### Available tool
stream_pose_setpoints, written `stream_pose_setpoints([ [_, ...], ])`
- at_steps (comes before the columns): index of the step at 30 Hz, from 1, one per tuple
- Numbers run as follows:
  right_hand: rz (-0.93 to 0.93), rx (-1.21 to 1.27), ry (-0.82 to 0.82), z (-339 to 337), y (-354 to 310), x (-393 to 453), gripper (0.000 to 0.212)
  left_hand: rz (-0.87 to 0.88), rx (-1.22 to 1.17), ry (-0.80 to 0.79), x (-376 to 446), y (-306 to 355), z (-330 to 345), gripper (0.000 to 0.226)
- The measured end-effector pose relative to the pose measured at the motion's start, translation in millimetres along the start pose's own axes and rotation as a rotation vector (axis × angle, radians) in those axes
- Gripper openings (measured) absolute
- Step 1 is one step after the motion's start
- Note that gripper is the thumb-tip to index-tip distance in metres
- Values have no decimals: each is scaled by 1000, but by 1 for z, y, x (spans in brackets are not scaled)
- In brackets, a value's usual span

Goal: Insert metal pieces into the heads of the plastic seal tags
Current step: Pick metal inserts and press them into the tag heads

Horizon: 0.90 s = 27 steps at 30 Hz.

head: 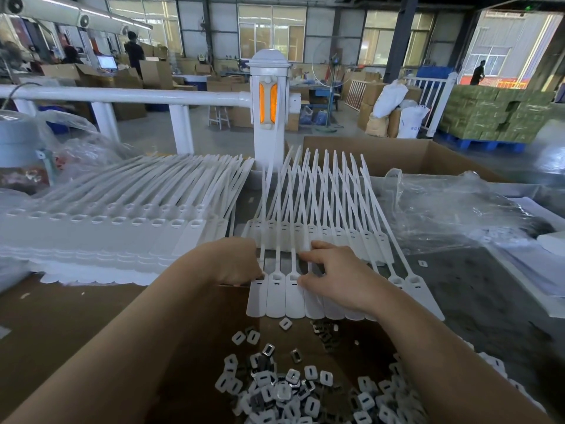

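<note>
White plastic tags (286, 293) in a row mid-frame; left hand (237, 261) curled at their left edge, grip unclear; right hand (334, 275) fingers spread, pressing them. Metal pieces (293, 390) piled below.

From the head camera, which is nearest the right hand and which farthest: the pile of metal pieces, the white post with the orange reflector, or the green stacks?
From the right hand:
1. Pile of metal pieces, just below it, toward the person.
2. White post, beyond the table's far edge.
3. Green stacks, far off on the right.

White tags (276, 296) flat; metal pcs (287, 390) heaped.
</note>
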State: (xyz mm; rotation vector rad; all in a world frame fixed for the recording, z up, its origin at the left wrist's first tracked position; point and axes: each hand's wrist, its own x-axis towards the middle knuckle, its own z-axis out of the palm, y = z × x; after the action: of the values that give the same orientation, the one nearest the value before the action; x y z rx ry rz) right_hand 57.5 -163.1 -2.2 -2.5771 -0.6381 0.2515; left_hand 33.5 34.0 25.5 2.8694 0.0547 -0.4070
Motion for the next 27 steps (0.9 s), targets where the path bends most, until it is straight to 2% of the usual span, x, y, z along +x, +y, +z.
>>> stream_pose_setpoints([
  [5, 2, -10, -4, -1, -1, -3, 59, -32, 63, 59, 5, 0, 5, 28],
  [14, -35, -22, 28, -4, -3, -5, 55, -57, 137, 26, 5, 2, 4, 32],
  [21, -119, -88, 180, -10, -2, -3, 33, -78, 152, 8, 4, -1, -1, 28],
  [24, -184, -33, 171, -11, -2, -4, 15, -29, 193, 7, 3, -3, -1, 23],
  [27, -220, 64, 52, -14, -3, -5, 10, -32, 226, -11, 3, -6, -2, 26],
])
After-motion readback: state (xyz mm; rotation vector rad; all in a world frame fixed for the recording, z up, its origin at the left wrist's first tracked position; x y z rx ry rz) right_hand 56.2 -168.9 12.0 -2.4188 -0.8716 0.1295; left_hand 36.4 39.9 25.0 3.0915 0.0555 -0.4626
